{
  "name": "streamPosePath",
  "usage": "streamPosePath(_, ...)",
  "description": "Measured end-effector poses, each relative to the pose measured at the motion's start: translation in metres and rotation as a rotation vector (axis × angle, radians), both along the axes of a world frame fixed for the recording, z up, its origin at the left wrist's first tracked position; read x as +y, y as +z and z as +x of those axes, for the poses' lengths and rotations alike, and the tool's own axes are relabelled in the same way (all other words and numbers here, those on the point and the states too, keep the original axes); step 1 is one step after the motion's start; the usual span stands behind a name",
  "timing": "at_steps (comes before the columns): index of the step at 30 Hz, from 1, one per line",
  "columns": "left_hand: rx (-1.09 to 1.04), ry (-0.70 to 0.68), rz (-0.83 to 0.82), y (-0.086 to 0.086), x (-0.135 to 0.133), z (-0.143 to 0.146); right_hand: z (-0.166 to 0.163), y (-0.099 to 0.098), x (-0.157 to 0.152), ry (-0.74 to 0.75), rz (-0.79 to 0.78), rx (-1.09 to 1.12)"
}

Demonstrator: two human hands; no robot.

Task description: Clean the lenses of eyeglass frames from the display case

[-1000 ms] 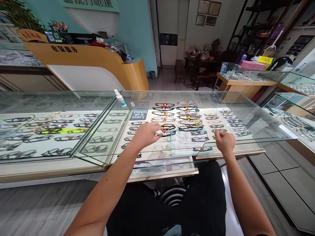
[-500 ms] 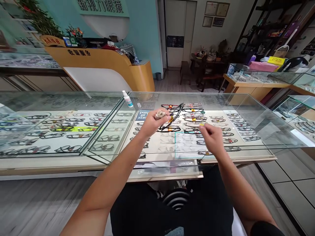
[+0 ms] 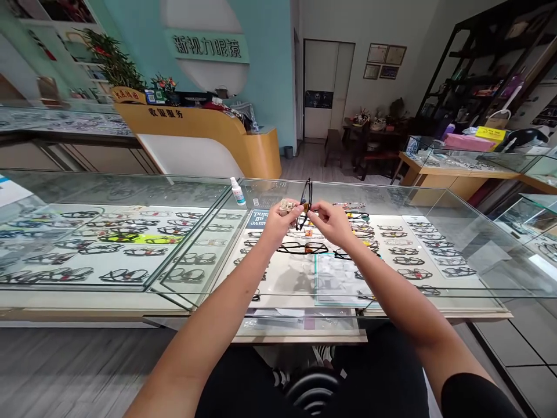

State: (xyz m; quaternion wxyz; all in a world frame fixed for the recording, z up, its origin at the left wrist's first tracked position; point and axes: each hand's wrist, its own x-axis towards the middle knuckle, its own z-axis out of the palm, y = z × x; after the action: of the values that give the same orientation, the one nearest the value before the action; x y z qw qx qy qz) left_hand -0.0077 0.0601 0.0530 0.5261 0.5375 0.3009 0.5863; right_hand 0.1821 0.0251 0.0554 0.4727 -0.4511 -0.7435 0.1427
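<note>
Over the glass counter, a dark-framed pair of eyeglasses (image 3: 308, 191) is held up on edge between my two hands. My left hand (image 3: 277, 225) is closed on its left side, and a crumpled beige cloth (image 3: 287, 205) is bunched in the same hand. From the other side my right hand (image 3: 334, 224) pinches the frame near its lower part, where a small orange spot shows. The exact grip of the fingertips is partly hidden. Below the hands, another black pair of eyeglasses (image 3: 302, 248) lies on the glass top.
Several rows of glasses sit inside the glass display case (image 3: 226, 278). A white spray bottle (image 3: 238, 193) stands on the glass at the back, left of my hands. Beneath the case, an open drawer (image 3: 300, 337) juts out before my lap. Farther back is an orange-topped counter (image 3: 261, 154).
My right hand has moved left and up from above the case to take hold of the eyeglasses in my left hand. The eyeglasses now stand more upright. The camera view has tilted up.
</note>
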Motion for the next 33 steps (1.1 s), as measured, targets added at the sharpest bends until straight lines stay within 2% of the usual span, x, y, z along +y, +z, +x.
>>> streamPosePath(5,0.044,-0.003,0.002,0.001,-0.001,0.002,0.004,-0.009,-0.003,0.06,-0.038,0.056)
streamPosePath(10,0.048,-0.02,-0.02,0.001,-0.002,0.006,0.008,-0.01,-0.005,0.068,-0.072,0.172)
streamPosePath(21,0.07,-0.019,-0.053,-0.004,-0.004,0.009,0.005,-0.01,-0.006,0.031,-0.063,0.168)
streamPosePath(28,0.049,0.055,-0.091,-0.003,-0.002,0.007,0.016,-0.002,-0.007,-0.183,-0.016,0.193)
streamPosePath(33,0.107,0.114,-0.037,-0.003,0.001,0.004,0.027,0.004,-0.008,-0.374,0.07,0.215)
